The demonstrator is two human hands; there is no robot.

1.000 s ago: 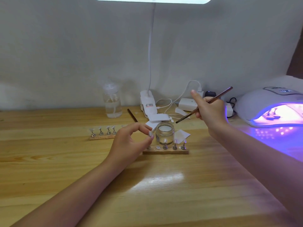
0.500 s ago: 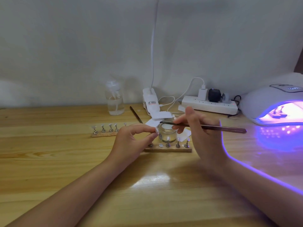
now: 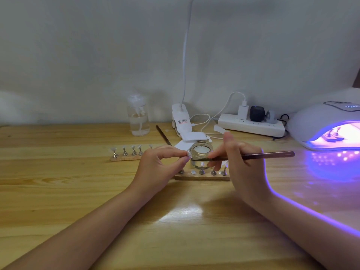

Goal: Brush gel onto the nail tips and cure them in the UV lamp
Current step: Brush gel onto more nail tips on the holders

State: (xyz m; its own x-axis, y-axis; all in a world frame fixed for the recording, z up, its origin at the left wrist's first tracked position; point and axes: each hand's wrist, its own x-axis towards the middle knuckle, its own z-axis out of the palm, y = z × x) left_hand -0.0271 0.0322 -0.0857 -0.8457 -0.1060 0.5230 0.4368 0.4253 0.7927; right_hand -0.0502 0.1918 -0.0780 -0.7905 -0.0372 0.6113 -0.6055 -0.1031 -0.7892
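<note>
Nail tip (image 3: 188, 154) pinched in left hand (image 3: 159, 168) fingers mid-counter; right hand (image 3: 241, 168) grips brush (image 3: 253, 156) beside it; near counter (image 3: 78, 191) edge open.

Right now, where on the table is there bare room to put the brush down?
Bare wood shows left of the left hand, in front of the far nail stand, and along the near edge between the forearms. It is crowded around the gel jar, the near nail stand and the right hand holding the brush.

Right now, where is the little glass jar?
In the head view, the glass jar stands mid-table, between both hands, just behind the wooden strip of nail stands.
</note>
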